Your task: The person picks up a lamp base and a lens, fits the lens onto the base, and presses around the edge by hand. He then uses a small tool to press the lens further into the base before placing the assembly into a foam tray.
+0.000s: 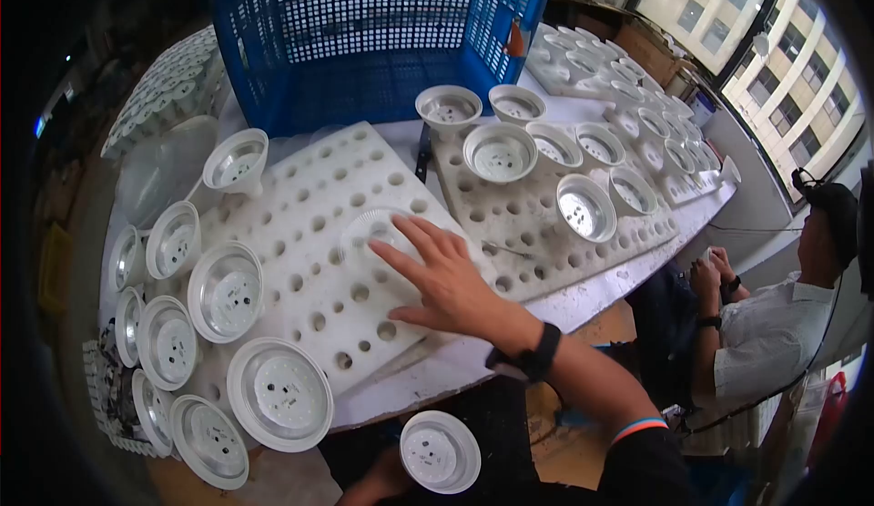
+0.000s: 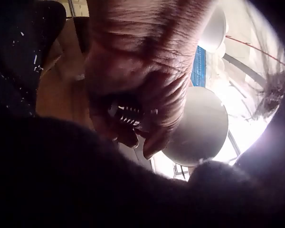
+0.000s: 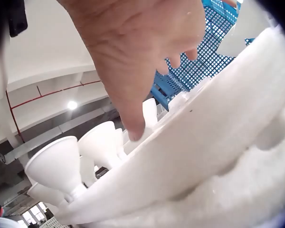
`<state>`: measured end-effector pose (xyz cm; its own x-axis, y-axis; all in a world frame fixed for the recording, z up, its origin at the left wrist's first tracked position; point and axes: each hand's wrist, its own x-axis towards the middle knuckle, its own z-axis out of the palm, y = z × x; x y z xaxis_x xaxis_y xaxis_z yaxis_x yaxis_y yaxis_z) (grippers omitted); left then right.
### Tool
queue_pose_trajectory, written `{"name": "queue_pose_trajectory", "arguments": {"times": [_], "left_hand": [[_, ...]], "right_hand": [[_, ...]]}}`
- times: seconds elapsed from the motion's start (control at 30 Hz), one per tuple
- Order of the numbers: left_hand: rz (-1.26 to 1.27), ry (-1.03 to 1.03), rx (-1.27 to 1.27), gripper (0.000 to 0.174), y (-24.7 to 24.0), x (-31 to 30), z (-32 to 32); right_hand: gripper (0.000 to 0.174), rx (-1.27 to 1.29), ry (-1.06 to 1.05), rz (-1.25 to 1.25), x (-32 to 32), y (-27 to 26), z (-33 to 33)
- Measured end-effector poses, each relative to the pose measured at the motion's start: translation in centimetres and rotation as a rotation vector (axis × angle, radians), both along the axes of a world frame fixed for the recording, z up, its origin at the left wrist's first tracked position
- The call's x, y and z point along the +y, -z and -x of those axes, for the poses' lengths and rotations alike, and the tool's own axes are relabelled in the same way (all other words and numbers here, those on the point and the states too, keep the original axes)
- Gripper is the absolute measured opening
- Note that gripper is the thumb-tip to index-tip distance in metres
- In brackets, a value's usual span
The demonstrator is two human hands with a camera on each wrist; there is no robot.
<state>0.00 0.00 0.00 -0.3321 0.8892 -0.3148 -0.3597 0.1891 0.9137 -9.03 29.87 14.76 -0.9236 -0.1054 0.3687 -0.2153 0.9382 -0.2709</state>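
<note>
My left hand (image 1: 378, 480), low in front of the table, grips a white cone-shaped lamp bulb (image 1: 441, 451) whose open face points up. In the left wrist view, the fingers curl round its metal screw base (image 2: 128, 115), and the white shade (image 2: 197, 126) flares out beyond. Over the white foam board (image 1: 314, 173) reaches my right hand (image 1: 455, 278), fingers spread and mostly straight, thumb apart. Its fingertips are right at a clear round ribbed cover (image 1: 371, 233) lying on the board. The right wrist view shows the thumb (image 3: 134, 128) pointing down near the board's edge.
Several white bulbs (image 1: 226, 292) stand along the board's left side. A second foam board (image 1: 537, 224) on the right carries more. Behind stands a blue plastic crate (image 1: 364, 78), and a clear bag (image 1: 164, 173) lies left. Another person (image 1: 774, 324) sits at the right.
</note>
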Motion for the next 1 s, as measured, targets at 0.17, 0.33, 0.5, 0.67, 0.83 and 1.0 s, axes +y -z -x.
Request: {"name": "queue_pose_trajectory", "arguments": {"times": [0.17, 0.33, 0.5, 0.67, 0.83, 1.0], "left_hand": [[0.02, 0.01, 0.278, 0.037, -2.4, 0.5, 1.1], [-0.025, -0.073, 0.21, 0.043, -2.1, 0.0, 0.3], [-0.039, -0.12, 0.061, 0.046, -1.7, 0.0, -0.1], [-0.034, -0.197, -0.24, 0.059, -2.4, 1.8, -0.3], [-0.059, -0.128, -0.121, 0.06, -2.6, 3.6, -1.3], [-0.109, -0.126, 0.016, 0.061, -2.8, 5.0, -1.8]], "right_hand": [[0.069, -0.098, -0.028, -0.081, 0.3, 0.5, 3.4], [0.041, 0.216, -0.016, -0.22, 0.5, 1.3, 2.7], [0.017, 0.345, 0.24, 0.587, 3.3, -1.9, -1.6], [0.025, 0.064, 0.482, 1.118, 0.0, 1.9, -16.2], [0.026, -0.403, 0.453, 1.471, -6.5, 7.0, -23.4], [0.04, -0.201, 0.585, 1.343, -10.9, 10.8, -24.1]]}}
